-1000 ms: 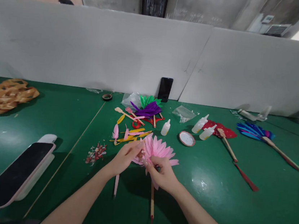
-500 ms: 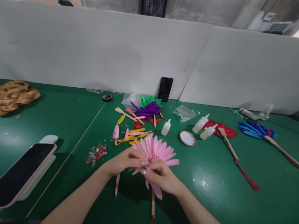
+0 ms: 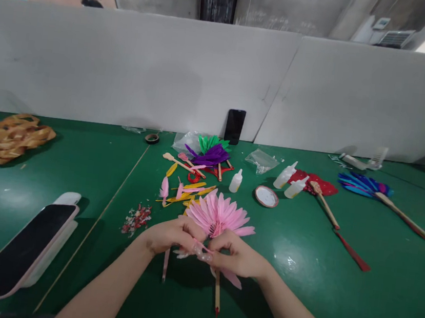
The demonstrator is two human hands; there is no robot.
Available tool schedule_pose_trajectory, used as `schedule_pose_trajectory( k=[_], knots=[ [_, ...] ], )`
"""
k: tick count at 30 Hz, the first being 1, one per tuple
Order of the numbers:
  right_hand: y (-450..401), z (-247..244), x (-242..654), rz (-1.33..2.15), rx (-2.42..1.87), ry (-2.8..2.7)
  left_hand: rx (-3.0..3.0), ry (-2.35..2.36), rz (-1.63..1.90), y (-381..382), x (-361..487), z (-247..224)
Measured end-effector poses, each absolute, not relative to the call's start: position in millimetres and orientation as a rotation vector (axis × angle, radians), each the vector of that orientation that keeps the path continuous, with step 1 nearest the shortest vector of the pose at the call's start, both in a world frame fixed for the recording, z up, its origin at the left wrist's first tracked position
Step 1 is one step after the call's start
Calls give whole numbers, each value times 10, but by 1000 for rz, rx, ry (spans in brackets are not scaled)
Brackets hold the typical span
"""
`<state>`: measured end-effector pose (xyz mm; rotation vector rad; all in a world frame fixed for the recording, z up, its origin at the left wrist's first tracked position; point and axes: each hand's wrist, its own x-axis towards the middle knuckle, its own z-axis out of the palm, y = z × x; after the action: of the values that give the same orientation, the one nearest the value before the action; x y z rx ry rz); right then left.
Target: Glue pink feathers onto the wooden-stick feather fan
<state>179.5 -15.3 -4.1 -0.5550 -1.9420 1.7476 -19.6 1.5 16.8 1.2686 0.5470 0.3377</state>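
Note:
A pink feather fan [image 3: 227, 213] lies on the green table in front of me, its wooden handle [image 3: 217, 291] pointing toward me with a red cord below. Over the fan's lower part, my left hand [image 3: 179, 236] and my right hand [image 3: 235, 254] meet with fingers pinched together. Between the fingertips shows a thin pink feather [image 3: 201, 247], gripped by both hands; part of it is hidden. Another narrow pink strip [image 3: 165, 264] lies left of the handle, below my left hand.
Yellow feathers [image 3: 184, 197] and scraps [image 3: 137, 219] lie to the left. Beyond the fan stand a glue bottle [image 3: 235, 181] and a round dish [image 3: 266, 196]. Red [image 3: 323, 185] and blue [image 3: 364, 185] fans lie right; a phone [image 3: 21, 251] sits at left front.
Both hands have shifted slightly toward me, uncovering more of the fan's centre. The pink feather between the fingertips shows more plainly.

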Motion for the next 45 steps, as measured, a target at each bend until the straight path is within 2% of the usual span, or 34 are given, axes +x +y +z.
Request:
schedule_pose_trajectory(
  k=[9, 14, 18, 23, 35, 45],
  knots=[
    [-130, -63, 1826, 1869, -634, -2055, 1719, 511, 237, 20, -286, 338],
    [-112, -9, 1853, 1638, -736, -1982, 1600, 666, 239, -8, -274, 370],
    [-129, 16, 1827, 1545, -824, -1910, 1440, 809, 462, -11, -213, 297],
    [-150, -29, 1777, 1597, -886, -1809, 1228, 830, 704, 10, -135, 169],
    [-163, -110, 1717, 1941, -741, -1566, 721, 670, 651, 5, -138, 92],
    [-158, -144, 1716, 2030, -671, -1490, 652, 692, 740, -40, -44, 110]
  ],
)
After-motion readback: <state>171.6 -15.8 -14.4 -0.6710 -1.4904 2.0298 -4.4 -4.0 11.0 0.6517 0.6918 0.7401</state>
